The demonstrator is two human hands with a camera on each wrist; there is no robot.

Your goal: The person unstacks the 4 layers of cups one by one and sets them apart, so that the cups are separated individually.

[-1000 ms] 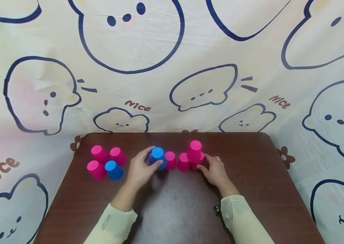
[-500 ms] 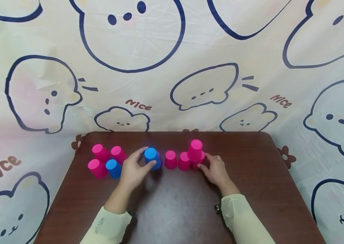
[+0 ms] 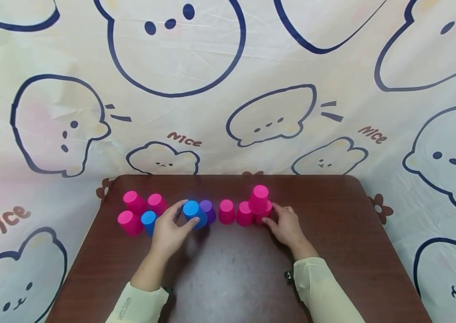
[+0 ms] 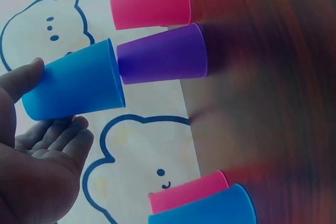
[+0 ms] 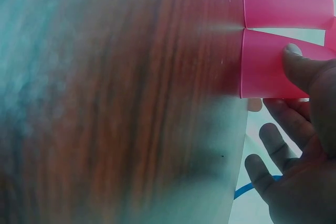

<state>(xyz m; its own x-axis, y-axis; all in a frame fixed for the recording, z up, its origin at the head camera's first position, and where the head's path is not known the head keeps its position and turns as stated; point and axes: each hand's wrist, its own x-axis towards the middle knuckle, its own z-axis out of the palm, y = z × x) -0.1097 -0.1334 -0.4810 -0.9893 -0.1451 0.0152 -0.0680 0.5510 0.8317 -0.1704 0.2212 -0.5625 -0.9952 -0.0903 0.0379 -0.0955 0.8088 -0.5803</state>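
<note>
My left hand (image 3: pixel 171 231) holds a blue cup (image 3: pixel 191 208) upside down, thumb on one side and fingers on the other. In the left wrist view the blue cup (image 4: pixel 73 82) is raised off the table, its rim about level with the top of the purple cup (image 4: pixel 163 56). That purple cup (image 3: pixel 208 213) stands inverted just right of it. My right hand (image 3: pixel 287 226) pinches a lower pink cup (image 5: pixel 265 66) with thumb and fingers. An upper pink cup (image 3: pixel 259 197) sits on that cup and its left neighbour, another pink cup (image 3: pixel 244 214).
A single pink cup (image 3: pixel 226 212) stands between the purple cup and the pink stack. At the table's left are several pink cups (image 3: pixel 129 223) and a second blue cup (image 3: pixel 148 222), partly behind my left hand. The brown table (image 3: pixel 236 278) meets a patterned cloth (image 3: pixel 212 116) at its back edge.
My left hand has carried the blue cup leftward, away from the lone pink cup, and the purple cup has come into view. My right hand stays on the lower pink cup.
</note>
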